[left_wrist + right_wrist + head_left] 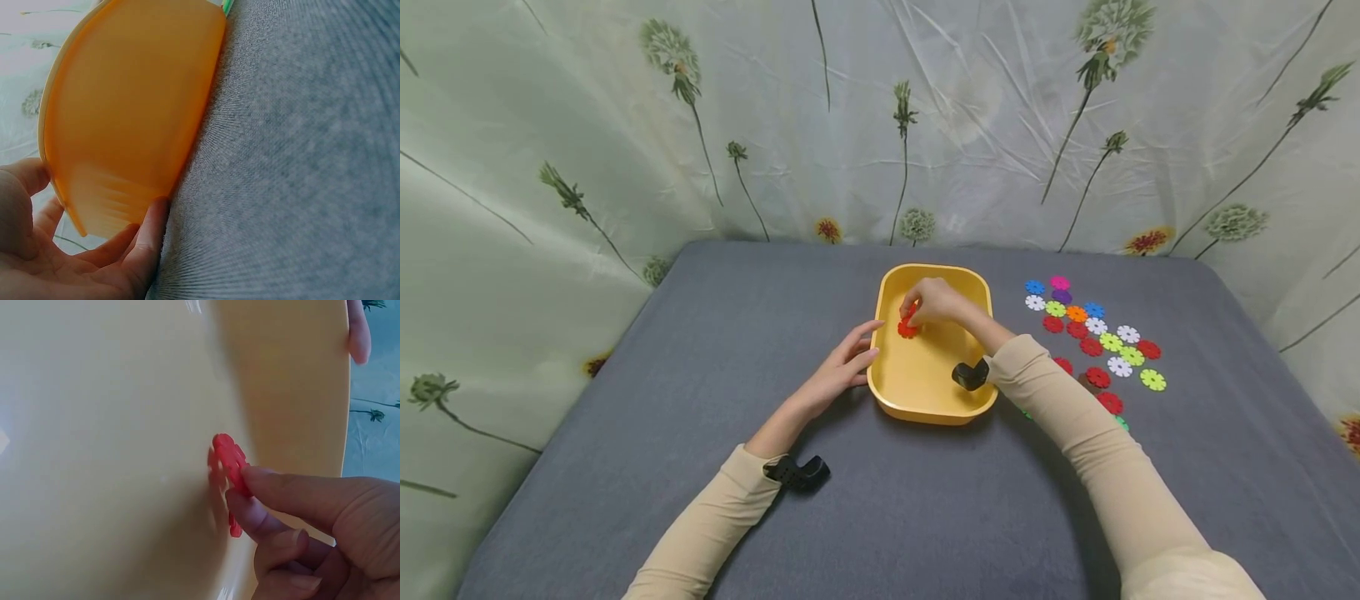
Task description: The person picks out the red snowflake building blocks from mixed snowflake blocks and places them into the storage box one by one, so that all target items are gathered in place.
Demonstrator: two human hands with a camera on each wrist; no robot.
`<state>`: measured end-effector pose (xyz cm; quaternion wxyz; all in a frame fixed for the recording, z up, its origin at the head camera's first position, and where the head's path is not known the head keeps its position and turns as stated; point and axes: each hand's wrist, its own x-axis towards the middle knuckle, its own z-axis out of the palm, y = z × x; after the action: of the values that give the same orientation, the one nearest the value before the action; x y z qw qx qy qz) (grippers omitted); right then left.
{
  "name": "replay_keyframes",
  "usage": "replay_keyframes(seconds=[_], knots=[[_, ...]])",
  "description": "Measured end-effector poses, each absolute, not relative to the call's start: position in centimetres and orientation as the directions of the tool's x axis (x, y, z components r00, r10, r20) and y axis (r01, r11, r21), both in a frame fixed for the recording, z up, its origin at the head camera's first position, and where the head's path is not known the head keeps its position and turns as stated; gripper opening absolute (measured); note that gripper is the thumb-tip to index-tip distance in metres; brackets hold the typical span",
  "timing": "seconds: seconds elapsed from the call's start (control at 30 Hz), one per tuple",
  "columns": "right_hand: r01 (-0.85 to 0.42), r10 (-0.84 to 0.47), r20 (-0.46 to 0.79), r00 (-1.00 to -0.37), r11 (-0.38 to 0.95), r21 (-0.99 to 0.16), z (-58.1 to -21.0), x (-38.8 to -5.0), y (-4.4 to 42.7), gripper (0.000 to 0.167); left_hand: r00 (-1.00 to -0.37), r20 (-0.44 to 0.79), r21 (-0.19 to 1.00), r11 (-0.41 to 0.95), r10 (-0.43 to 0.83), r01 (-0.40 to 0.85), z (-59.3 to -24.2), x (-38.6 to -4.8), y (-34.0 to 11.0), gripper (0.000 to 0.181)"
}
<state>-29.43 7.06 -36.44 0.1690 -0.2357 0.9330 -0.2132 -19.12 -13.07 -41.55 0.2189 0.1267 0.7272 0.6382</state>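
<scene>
A yellow plastic bin stands on the grey cloth-covered surface. Inside it, my right hand pinches a red notched plastic disc between thumb and fingertips. More red shows just below those fingertips; whether it is a second disc I cannot tell. My left hand rests against the bin's left side from outside. In the left wrist view its fairly straight fingers touch the bin's orange-looking outer wall, with one digit at the rim.
Many notched discs lie right of the bin, among them a pink disc, a blue disc, a white disc and a yellow-green disc. The right forearm covers part of them. A flower-printed curtain hangs behind.
</scene>
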Motion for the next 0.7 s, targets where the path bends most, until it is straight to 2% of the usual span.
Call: replay_keyframes(seconds=[0.43, 0.7], knots=[[-0.353, -0.450, -0.213, -0.867, 0.858, -0.374, -36.35, -29.04, 6.62, 0.012, -0.875, -0.140, 0.984, 0.160, 0.464, -0.073, -41.67, -19.12, -13.03, 0.050], [-0.360, -0.447, -0.196, -0.873, 0.861, -0.359, -36.27, -28.84, 6.58, 0.009, -0.879, -0.141, 0.982, 0.175, 0.456, -0.067, -41.70, -19.15, -13.02, 0.048]])
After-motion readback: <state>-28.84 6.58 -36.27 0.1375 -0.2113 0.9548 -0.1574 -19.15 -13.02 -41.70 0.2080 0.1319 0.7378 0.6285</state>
